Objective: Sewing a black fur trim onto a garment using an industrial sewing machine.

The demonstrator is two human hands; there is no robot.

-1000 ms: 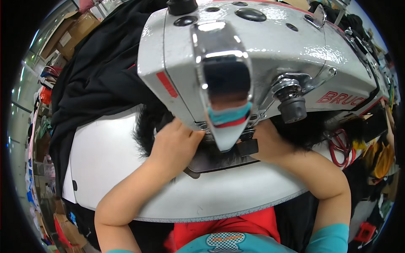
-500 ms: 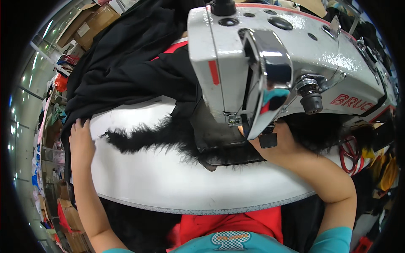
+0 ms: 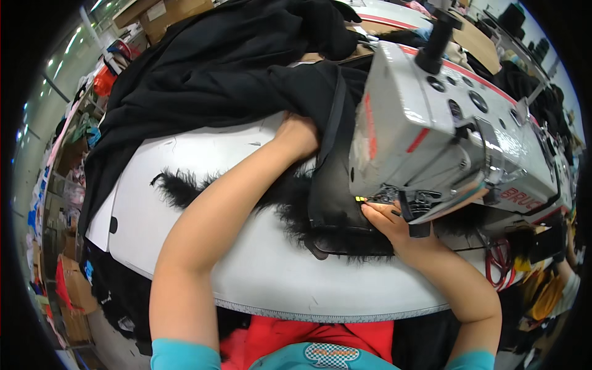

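My left hand is at the near edge of a large black fabric, its knuckles bent into a fold and its fingertips hidden. My right hand lies beside the needle area of a white sewing machine, fingers stretched out flat toward the lit spot under the head. Its palm is partly covered by machine parts. A fluffy black fur trim runs across the white table from left of my left forearm to the machine's work area. The needle itself cannot be made out.
The white table has a measuring tape along its near edge. Red-handled scissors lie right of the machine. Cardboard boxes stand at the back left. The machine's head rises close over my right hand.
My left hand has moved from the table's left side rightward to the fabric near the machine. My right hand's fingers now show more beside the needle area. The view has shifted.
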